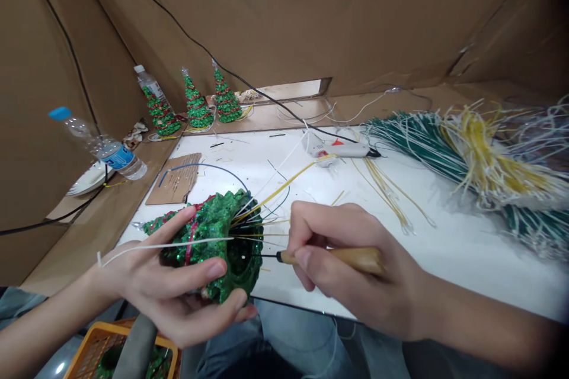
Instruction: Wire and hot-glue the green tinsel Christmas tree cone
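Lying on its side, a glittery green miniature Christmas tree [211,220] with red trim rests in my left hand [178,278], whose fingers wrap round it. Its hollow base faces right, and white, yellow and blue wires [278,192] come out of the opening. One white wire [169,244] runs back over my left wrist. My right hand [342,249] grips the wooden handle of an awl [355,259]. The awl's thin dark shaft points left into the hollow base; its tip is hard to make out inside.
Several finished trees [198,103] stand at the back left near a water bottle [118,154]. A glue gun [335,147] lies behind my hands. Bundled green, white and yellow wires [484,160] fill the right side. Cardboard walls [311,18] surround the white table [448,266]; an orange basket [82,349] is below.
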`<move>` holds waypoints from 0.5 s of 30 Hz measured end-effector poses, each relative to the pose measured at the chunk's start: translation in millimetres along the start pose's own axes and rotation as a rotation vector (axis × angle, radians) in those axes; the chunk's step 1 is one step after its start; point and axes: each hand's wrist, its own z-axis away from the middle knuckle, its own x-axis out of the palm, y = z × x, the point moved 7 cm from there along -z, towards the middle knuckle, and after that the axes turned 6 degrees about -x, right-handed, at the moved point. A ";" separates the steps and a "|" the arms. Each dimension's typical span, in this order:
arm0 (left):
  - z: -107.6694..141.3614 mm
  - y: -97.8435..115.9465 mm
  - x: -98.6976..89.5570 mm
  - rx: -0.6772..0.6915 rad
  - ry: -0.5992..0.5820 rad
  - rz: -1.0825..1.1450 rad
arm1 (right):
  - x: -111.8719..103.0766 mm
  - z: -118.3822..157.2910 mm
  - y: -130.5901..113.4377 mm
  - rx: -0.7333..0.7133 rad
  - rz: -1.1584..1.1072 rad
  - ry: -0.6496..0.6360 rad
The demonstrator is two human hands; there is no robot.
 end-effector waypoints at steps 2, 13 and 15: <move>0.3 24.7 -6.8 0.361 0.102 -0.089 | 1.8 -2.9 -0.9 0.008 0.015 0.001; -9.4 27.9 -5.1 0.398 0.104 -0.208 | -8.3 -3.4 -10.5 -0.069 0.175 0.131; -8.6 27.6 -4.1 0.395 0.114 -0.226 | -11.0 -1.6 -6.3 -0.017 0.110 0.137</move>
